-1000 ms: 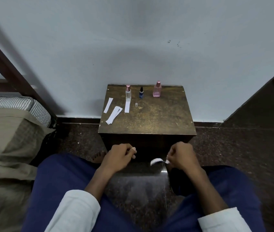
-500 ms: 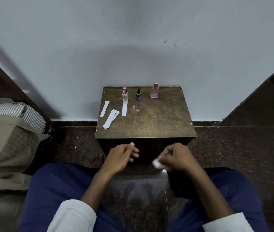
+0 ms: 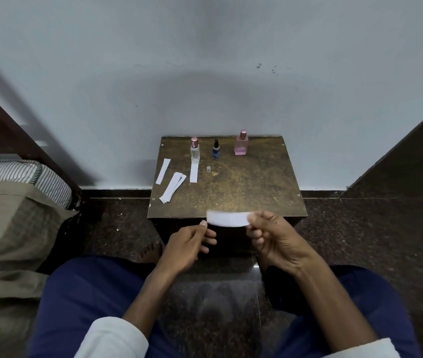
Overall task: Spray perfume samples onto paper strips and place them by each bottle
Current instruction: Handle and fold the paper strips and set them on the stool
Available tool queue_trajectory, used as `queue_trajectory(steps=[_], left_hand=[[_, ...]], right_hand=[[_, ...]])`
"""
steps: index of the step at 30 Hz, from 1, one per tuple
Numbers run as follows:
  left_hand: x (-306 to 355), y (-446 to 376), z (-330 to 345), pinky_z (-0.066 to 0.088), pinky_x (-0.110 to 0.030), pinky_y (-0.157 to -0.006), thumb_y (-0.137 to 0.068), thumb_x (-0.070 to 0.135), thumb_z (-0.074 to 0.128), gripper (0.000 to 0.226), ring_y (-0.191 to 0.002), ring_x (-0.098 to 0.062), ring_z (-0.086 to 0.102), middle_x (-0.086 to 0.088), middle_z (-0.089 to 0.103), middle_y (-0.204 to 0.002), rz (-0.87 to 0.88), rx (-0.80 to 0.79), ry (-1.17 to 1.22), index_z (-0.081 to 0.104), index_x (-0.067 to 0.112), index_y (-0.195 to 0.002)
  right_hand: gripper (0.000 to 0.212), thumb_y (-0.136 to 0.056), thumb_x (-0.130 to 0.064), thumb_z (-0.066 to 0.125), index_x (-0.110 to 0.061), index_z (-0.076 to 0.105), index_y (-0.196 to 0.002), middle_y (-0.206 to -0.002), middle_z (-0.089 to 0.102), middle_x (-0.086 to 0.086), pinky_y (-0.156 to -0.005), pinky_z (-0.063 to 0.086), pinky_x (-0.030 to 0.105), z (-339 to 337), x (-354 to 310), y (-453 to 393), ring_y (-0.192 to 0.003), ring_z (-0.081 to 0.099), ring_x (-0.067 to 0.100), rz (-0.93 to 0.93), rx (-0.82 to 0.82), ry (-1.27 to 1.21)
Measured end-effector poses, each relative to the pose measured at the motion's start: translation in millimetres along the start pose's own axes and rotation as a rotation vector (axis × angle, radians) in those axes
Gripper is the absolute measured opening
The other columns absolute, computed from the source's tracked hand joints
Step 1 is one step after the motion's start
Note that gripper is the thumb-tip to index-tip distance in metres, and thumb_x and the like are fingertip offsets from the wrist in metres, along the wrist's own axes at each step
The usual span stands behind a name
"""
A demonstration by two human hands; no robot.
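Note:
My right hand [image 3: 273,236] pinches one end of a white paper strip [image 3: 227,218] stretched sideways over the front edge of a small brown table [image 3: 244,192]. My left hand [image 3: 188,241] is just below the strip's other end, its thumb tip near the strip; contact is unclear. At the table's back stand a clear bottle with a pink cap [image 3: 194,149], a small dark blue bottle [image 3: 215,149] and a pink bottle [image 3: 241,142]. One strip [image 3: 194,171] lies in front of the clear bottle. A tiny clear cap [image 3: 208,169] sits near the blue bottle.
A single strip [image 3: 163,171] and a small stack of strips [image 3: 173,187] lie on the table's left side. A bed with striped bedding [image 3: 11,177] is at the left, a wall behind, and dark speckled floor [image 3: 360,228] around.
My right hand has lifted the strip from a curled bunch to a flat, stretched position above the table's front edge. My left hand rose toward its free end.

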State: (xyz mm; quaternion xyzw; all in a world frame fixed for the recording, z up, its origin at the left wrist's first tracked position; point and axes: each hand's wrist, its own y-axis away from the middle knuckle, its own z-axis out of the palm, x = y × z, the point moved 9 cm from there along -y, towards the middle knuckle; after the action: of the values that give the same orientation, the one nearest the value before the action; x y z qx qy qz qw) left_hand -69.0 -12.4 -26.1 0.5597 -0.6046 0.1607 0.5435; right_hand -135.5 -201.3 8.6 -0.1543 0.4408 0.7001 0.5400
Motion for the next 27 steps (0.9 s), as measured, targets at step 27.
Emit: queue_trajectory(steps=[27], left_hand=[[7, -10, 21, 0.046, -0.022, -0.057, -0.105, 0.057, 0.054, 0.043, -0.072, -0.011, 0.068, 0.001, 0.082, -0.095, -0.045, -0.137, 0.179, 0.077, 0.021, -0.103]], right_hand=[[0.009, -0.084, -0.005, 0.084, -0.002, 0.079, -0.09, -0.071, 0.072, 0.015, -0.054, 0.052, 0.02, -34, 3, -26, -0.056, 0.064, 0.013, -0.092, 0.21, 0.448]])
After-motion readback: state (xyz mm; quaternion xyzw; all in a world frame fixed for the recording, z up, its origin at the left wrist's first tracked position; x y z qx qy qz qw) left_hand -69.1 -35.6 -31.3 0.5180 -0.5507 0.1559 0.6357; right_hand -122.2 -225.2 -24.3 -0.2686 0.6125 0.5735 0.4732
